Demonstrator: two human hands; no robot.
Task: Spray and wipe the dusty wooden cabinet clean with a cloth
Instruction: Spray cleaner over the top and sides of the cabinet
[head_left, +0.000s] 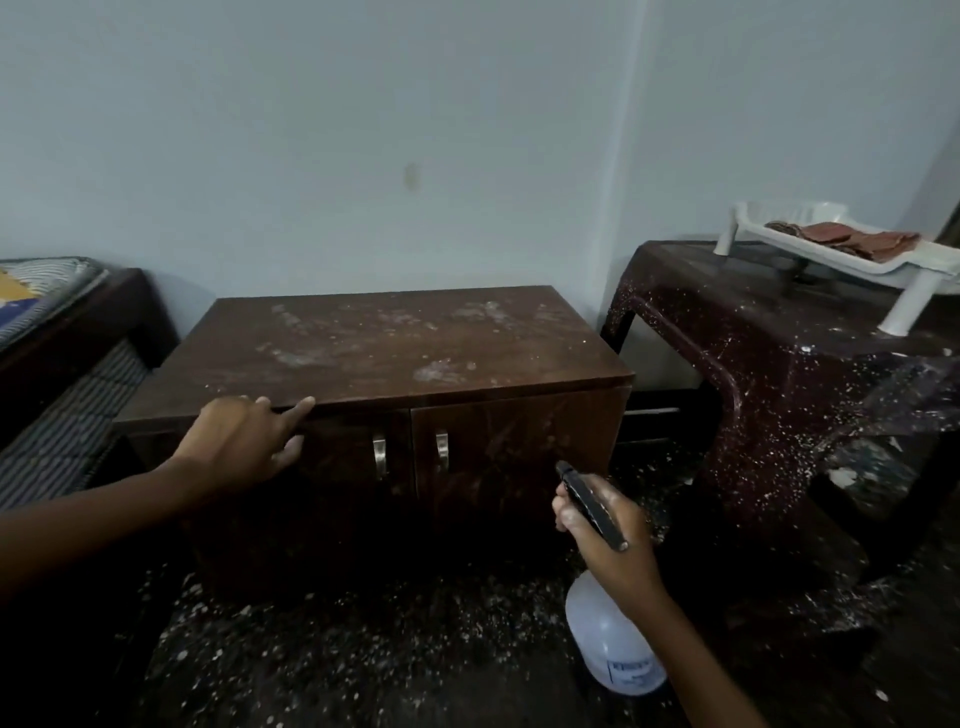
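Note:
A low dark wooden cabinet (395, 348) stands against the pale wall, its top marked with pale dusty smears. It has two front doors with metal handles (380, 453). My left hand (244, 441) rests on the cabinet's front top edge at the left, fingers stretched out and holding nothing. My right hand (602, 525) grips the black trigger head of a white spray bottle (613, 644), held in front of the right door with the nozzle pointing up and to the left at the cabinet. No cloth is in view.
A dark speckled plastic table (753, 353) stands close on the right, carrying a white plastic rack (810, 254) with reddish-brown pieces. A bed with a striped mattress (57, 415) is at the left. The dark floor (337, 649) is speckled with white flecks.

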